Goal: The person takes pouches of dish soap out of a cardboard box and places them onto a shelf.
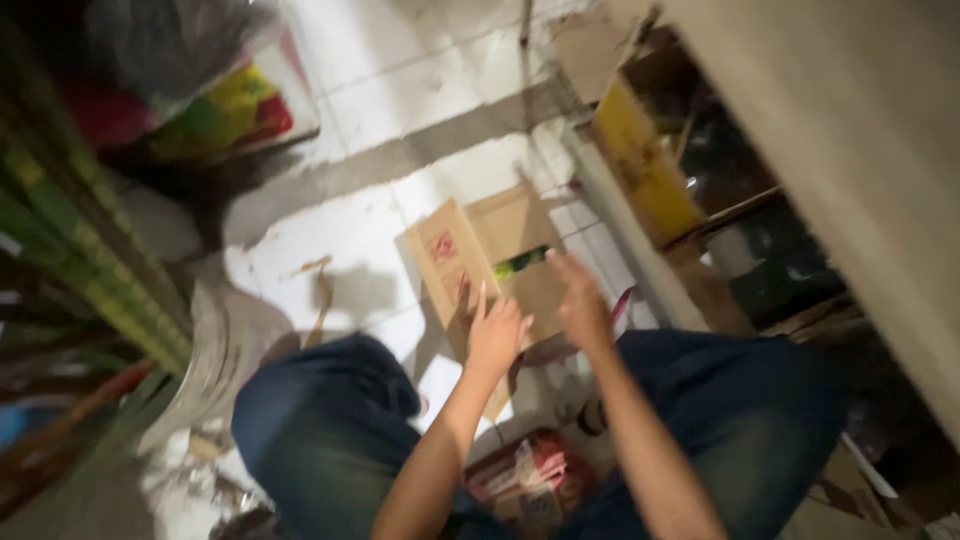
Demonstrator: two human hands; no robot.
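Head view, blurred: cardboard box (pixel 490 262) lies on the pale floor (pixel 370 215) between my knees. Left hand (pixel 495 335) hovers at its near flap, fingers loosely spread, gripping nothing; right hand (pixel 582 305) open just over the box beside a green item (pixel 520 262). Best to pin the flap with the left, then reach steadily with the right

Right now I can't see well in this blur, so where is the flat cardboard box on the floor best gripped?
Probably by its near edge. The cardboard box lies flat on the pale floor, with the left hand and right hand already over that edge. Come from the knees' side, one hand at each near corner, sliding fingers underneath.
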